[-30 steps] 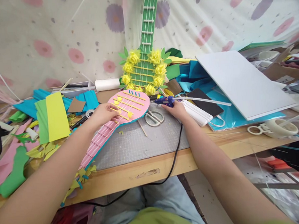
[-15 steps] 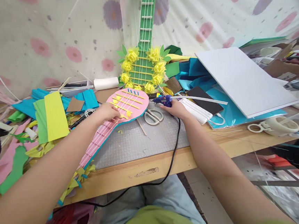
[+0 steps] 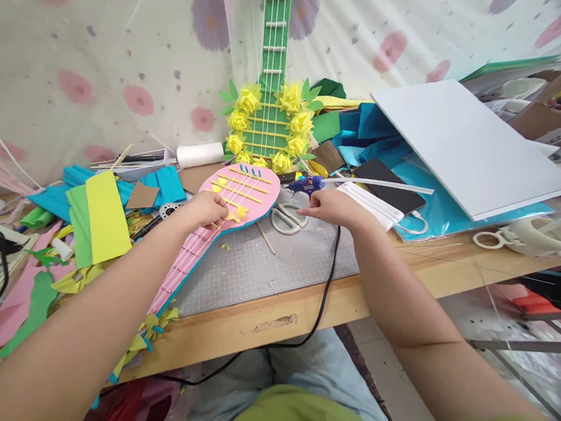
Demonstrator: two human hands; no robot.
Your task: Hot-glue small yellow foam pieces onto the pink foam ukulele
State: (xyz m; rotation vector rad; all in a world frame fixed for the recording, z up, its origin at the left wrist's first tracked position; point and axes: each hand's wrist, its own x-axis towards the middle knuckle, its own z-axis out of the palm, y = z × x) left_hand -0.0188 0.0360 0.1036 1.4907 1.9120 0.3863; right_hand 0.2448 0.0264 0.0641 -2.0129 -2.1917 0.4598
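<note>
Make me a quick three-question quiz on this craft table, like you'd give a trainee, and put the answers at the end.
1. True or false: the left hand is over the pink guitar.
2. Multiple choice: which of these lies on the gray mat?
A: the white roll
B: the scissors
C: the yellow sheet
3. Fill in the blank: the flowers on the green guitar are ____ in color.

Key: 1, true; 2, B; 3, yellow.
</note>
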